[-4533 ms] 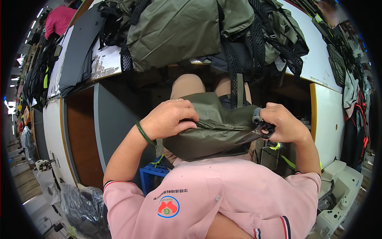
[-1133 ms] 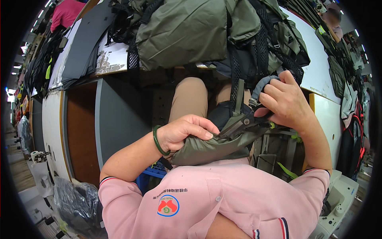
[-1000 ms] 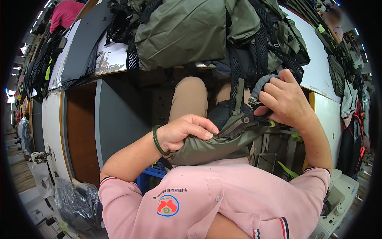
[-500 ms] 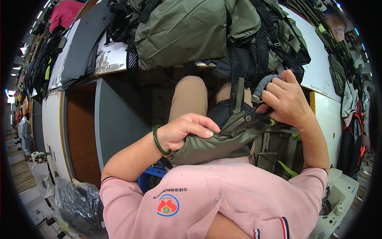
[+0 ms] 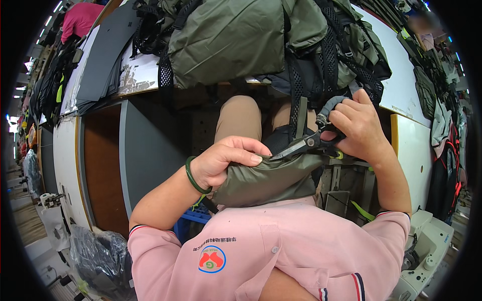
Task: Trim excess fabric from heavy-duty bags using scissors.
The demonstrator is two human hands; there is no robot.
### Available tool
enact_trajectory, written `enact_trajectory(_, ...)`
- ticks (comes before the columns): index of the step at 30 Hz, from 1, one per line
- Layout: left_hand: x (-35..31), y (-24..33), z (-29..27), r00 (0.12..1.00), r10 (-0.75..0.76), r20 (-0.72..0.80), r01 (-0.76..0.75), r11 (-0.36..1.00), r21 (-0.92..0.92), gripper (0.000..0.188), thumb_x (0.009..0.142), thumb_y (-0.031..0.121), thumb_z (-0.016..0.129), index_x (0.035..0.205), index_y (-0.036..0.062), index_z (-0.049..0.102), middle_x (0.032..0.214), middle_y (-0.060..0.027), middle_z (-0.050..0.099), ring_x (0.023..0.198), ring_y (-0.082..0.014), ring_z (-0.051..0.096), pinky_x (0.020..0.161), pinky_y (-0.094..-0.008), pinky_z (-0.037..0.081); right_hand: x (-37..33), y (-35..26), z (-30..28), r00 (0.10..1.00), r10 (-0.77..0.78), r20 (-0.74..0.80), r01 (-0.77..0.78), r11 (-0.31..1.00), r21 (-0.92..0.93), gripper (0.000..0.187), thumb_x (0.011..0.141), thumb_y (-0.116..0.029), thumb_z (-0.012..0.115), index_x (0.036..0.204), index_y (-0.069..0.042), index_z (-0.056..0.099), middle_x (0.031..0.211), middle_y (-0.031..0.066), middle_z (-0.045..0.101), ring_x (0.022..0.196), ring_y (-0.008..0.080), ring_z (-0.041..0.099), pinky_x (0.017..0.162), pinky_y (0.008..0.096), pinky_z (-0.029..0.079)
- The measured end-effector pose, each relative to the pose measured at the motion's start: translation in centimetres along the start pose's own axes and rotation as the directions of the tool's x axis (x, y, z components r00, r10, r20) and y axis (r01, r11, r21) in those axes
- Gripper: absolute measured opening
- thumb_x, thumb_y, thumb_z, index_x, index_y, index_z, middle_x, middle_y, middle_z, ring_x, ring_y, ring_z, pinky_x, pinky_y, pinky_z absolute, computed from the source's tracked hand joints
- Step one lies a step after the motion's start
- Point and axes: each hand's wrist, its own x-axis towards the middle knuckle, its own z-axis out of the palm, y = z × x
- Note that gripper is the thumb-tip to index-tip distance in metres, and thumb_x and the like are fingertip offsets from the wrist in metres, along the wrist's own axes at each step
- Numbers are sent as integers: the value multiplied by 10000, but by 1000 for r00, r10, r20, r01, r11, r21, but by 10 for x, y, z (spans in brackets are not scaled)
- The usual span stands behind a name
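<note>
Bulging at the near left, a clear plastic bag (image 5: pixel 98 253) encloses dark material. An olive fabric bundle (image 5: pixel 271 188) rests across the person's lap, its inside hidden. On its left, the left hand (image 5: pixel 226 159) pinches the far edge between thumb and fingers; on its right, the right hand (image 5: pixel 359 128) grips scissors (image 5: pixel 299 146), blade tips just beside the left fingertips. Farther left, an open compartment (image 5: pixel 103 170) shows brown panelling. Beyond, olive-and-black bags (image 5: pixel 228 45) lie heaped on the white worktop (image 5: pixel 138 75), contents unseen.
</note>
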Motion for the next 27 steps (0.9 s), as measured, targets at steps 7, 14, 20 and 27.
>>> enact_trajectory(7, 1, -2, -3, 1000, -10, 3, 10, 1000, -3, 228, 891, -54, 602, 1110, -69, 663, 1047, -160, 728, 925, -208, 729, 859, -311, 586, 7, 0, -4, 999, -37, 19, 37, 999, 12, 391, 634, -283, 850, 775, -110, 529, 727, 11, 513, 714, 211, 542, 733, 366, 381)
enact_trajectory(14, 2, -4, -6, 1000, -18, -3, 18, 1000, 5, 237, 884, -55, 592, 1110, -86, 655, 1063, -172, 724, 939, -222, 727, 872, -323, 582, 10, 1, -4, 998, -69, 11, 70, 996, -47, 367, 680, -286, 822, 762, -114, 508, 713, 9, 494, 698, 208, 529, 733, 361, 383)
enact_trajectory(20, 2, -4, -3, 1000, -8, -13, 8, 1000, -11, 240, 884, -56, 596, 1114, -79, 657, 1064, -171, 725, 944, -225, 728, 871, -328, 583, 3, 4, -5, 999, -45, -27, 41, 991, -130, 367, 685, -279, 821, 759, -110, 504, 704, 14, 512, 683, 204, 542, 706, 351, 376)
enact_trajectory(27, 1, -1, -2, 1000, -4, 15, 4, 1000, -2, 223, 896, -59, 604, 1109, -50, 671, 1069, -146, 726, 954, -199, 722, 888, -306, 577, 1, -1, 9, 985, 155, -69, -147, 983, 110, 366, 632, -218, 850, 808, -89, 556, 752, 34, 569, 723, 235, 574, 703, 358, 367)
